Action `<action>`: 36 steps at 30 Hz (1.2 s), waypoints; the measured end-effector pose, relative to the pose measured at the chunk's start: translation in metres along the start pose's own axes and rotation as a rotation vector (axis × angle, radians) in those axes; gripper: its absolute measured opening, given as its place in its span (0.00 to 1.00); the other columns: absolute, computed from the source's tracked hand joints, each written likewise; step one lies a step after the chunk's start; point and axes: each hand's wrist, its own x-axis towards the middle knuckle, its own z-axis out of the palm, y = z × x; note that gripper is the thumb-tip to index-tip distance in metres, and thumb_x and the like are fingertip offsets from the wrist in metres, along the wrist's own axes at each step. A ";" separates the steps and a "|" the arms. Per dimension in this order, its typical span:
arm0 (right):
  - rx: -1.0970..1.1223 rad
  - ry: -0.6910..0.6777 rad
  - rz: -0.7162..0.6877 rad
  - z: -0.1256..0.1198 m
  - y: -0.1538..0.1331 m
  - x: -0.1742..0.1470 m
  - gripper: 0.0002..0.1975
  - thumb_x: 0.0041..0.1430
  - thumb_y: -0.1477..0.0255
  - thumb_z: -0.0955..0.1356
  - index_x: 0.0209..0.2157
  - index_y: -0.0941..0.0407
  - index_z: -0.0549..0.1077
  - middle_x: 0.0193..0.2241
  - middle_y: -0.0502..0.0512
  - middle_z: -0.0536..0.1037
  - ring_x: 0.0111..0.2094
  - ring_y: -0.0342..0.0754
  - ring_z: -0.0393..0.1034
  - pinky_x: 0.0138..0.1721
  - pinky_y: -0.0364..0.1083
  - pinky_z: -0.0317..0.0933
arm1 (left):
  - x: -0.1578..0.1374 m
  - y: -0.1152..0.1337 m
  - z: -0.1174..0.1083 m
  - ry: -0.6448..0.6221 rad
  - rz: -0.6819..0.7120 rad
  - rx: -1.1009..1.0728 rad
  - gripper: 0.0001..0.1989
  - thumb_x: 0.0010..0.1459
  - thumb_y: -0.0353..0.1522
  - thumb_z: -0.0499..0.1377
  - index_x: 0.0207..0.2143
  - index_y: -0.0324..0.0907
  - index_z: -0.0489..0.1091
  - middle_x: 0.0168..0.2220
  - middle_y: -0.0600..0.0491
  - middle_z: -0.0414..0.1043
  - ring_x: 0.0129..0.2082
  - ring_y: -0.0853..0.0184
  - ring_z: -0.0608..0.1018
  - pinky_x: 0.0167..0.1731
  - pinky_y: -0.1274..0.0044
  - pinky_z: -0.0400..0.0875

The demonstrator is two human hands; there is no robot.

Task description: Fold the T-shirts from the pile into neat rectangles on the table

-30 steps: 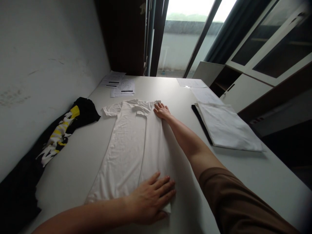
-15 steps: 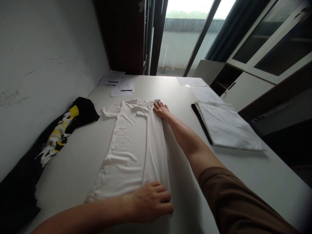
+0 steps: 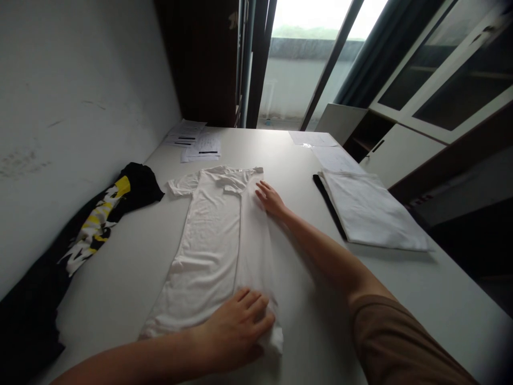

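A white T-shirt (image 3: 212, 235) lies on the table in front of me, its right side folded inward over the body in a long strip. The short left sleeve spreads out to the left, while the other sleeve lies folded near the collar. My left hand (image 3: 236, 326) rests on the folded strip near the hem, fingers spread and holding nothing. Farther up, my right hand (image 3: 270, 199) is at the shirt's right edge below the shoulder, fingers stretched out; whether it presses on the cloth is hard to tell.
A black garment with a yellow and white print (image 3: 96, 219) lies along the wall on the left. Folded white cloth (image 3: 372, 208) sits over something black on the right. Papers (image 3: 200, 143) lie at the far left of the white table (image 3: 320, 331), with more sheets (image 3: 336, 159) at the far right.
My left hand has let go of the hem edge and moved slightly left and up onto the strip. My right hand has slid down from the shoulder, and its fingers have lifted somewhat.
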 end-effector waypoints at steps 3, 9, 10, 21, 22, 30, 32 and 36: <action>0.000 -0.089 -0.063 -0.005 -0.030 -0.052 0.30 0.73 0.54 0.55 0.68 0.53 0.62 0.70 0.57 0.56 0.71 0.53 0.50 0.69 0.55 0.49 | 0.005 0.005 0.008 -0.029 -0.001 0.046 0.14 0.64 0.40 0.62 0.45 0.41 0.67 0.44 0.47 0.71 0.45 0.57 0.72 0.45 0.67 0.66; -0.169 -0.240 -0.104 -0.006 -0.079 -0.122 0.37 0.70 0.50 0.57 0.71 0.58 0.55 0.73 0.64 0.45 0.74 0.58 0.35 0.71 0.57 0.37 | 0.009 0.010 0.021 -0.011 0.056 0.039 0.04 0.67 0.32 0.59 0.41 0.42 0.65 0.38 0.51 0.71 0.36 0.62 0.73 0.35 0.71 0.65; -0.193 -0.245 -0.086 -0.006 -0.080 -0.123 0.39 0.70 0.49 0.57 0.72 0.58 0.53 0.73 0.64 0.43 0.74 0.59 0.33 0.71 0.58 0.36 | 0.009 0.011 0.022 -0.029 0.049 0.012 0.05 0.66 0.31 0.59 0.41 0.42 0.65 0.38 0.52 0.71 0.36 0.63 0.74 0.35 0.71 0.66; -0.266 -0.281 0.068 -0.005 -0.055 -0.070 0.38 0.70 0.48 0.54 0.73 0.55 0.49 0.74 0.60 0.40 0.74 0.58 0.31 0.71 0.59 0.33 | 0.007 0.020 -0.002 -0.026 -0.218 -0.600 0.05 0.66 0.30 0.56 0.44 0.45 0.66 0.43 0.55 0.73 0.40 0.68 0.77 0.42 0.79 0.70; -0.266 -0.276 0.075 -0.005 -0.053 -0.066 0.38 0.70 0.48 0.54 0.73 0.54 0.50 0.74 0.60 0.40 0.74 0.58 0.31 0.71 0.59 0.33 | 0.006 0.018 -0.008 -0.016 -0.221 -0.653 0.07 0.66 0.30 0.57 0.46 0.46 0.66 0.45 0.55 0.73 0.41 0.69 0.77 0.43 0.79 0.70; -0.268 -0.237 0.069 0.002 -0.042 -0.053 0.37 0.70 0.48 0.53 0.72 0.51 0.52 0.74 0.58 0.42 0.74 0.60 0.34 0.70 0.60 0.34 | 0.014 -0.019 0.010 0.122 -0.067 -0.220 0.24 0.66 0.39 0.58 0.62 0.45 0.63 0.68 0.45 0.59 0.69 0.52 0.58 0.68 0.57 0.49; -0.269 -0.257 0.072 0.003 -0.038 -0.047 0.37 0.69 0.47 0.53 0.72 0.50 0.51 0.74 0.57 0.42 0.74 0.60 0.33 0.70 0.61 0.34 | 0.015 -0.023 0.022 0.084 -0.008 -0.116 0.30 0.68 0.43 0.56 0.69 0.47 0.56 0.73 0.45 0.49 0.72 0.51 0.50 0.69 0.53 0.40; -0.275 -0.286 0.100 0.005 -0.025 -0.022 0.38 0.69 0.47 0.52 0.73 0.51 0.48 0.74 0.56 0.41 0.74 0.60 0.32 0.70 0.62 0.33 | 0.014 -0.021 0.032 0.054 0.034 -0.039 0.33 0.70 0.46 0.51 0.73 0.49 0.48 0.75 0.47 0.40 0.74 0.52 0.45 0.70 0.53 0.35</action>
